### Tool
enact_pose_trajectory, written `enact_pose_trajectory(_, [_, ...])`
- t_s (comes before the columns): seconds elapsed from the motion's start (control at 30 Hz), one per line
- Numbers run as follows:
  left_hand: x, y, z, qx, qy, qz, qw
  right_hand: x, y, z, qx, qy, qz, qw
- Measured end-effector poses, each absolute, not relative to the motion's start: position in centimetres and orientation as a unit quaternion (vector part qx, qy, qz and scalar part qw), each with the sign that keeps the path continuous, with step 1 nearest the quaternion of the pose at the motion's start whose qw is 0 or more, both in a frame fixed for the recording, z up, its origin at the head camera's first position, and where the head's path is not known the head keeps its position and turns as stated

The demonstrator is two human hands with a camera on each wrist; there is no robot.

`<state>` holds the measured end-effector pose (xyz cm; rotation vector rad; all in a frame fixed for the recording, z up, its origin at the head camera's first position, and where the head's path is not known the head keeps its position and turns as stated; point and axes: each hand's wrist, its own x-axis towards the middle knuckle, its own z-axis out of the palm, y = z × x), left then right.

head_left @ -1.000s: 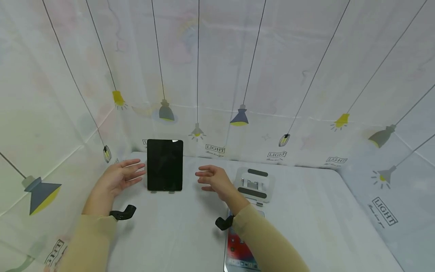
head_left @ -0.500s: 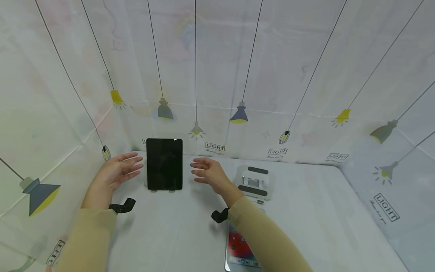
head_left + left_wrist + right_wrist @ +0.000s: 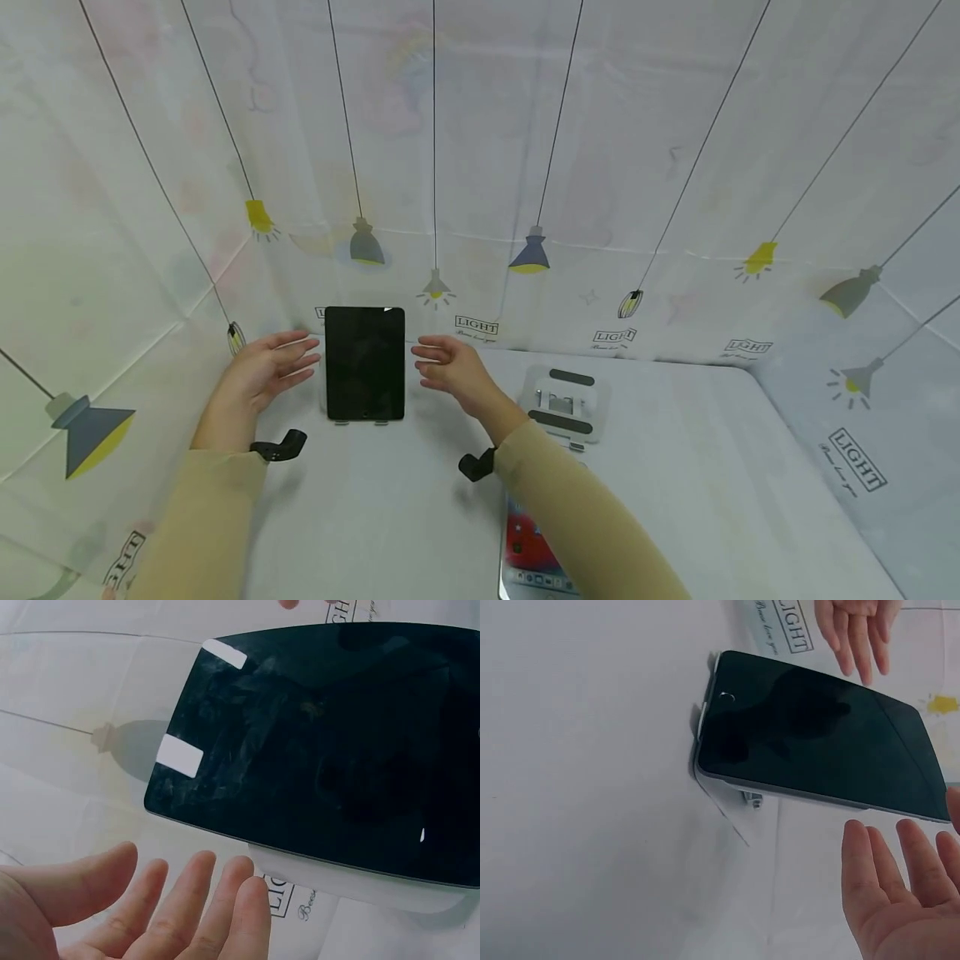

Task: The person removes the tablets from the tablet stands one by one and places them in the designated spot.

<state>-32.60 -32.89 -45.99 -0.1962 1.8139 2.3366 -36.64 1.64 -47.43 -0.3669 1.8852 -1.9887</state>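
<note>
A black-screened tablet [image 3: 365,363] leans upright on a light stand at the back left of the table. Small lips of the stand show under its lower edge, and in the right wrist view a metal hinge [image 3: 752,799] shows behind it. My left hand [image 3: 262,375] is held beside the tablet's left edge, fingers extended and apart from it. On the other side, my right hand [image 3: 459,375] hovers by the right edge, fingers relaxed and holding nothing. Both wrist views show a gap between fingertips and the tablet [image 3: 315,750].
A second, flattened stand [image 3: 540,390] with two dark strips lies right of my right hand. Partly under my right forearm lies another tablet [image 3: 528,550] with a lit, red screen. A lamp-patterned curtain [image 3: 480,167] closes off the table's back and sides.
My right hand has moved left and slightly away from me, closer to the tablet's right edge. My left hand has risen slightly. The tablet stays in place.
</note>
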Motion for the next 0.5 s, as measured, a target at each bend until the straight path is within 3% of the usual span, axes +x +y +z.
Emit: enact_pose_trajectory(0.5, [-33.6, -32.1, -46.0, -0.046, 0.668, 0.740, 0.061, -37.8, 0.0, -46.3, -0.117, 0.688, -0.692, 0.184])
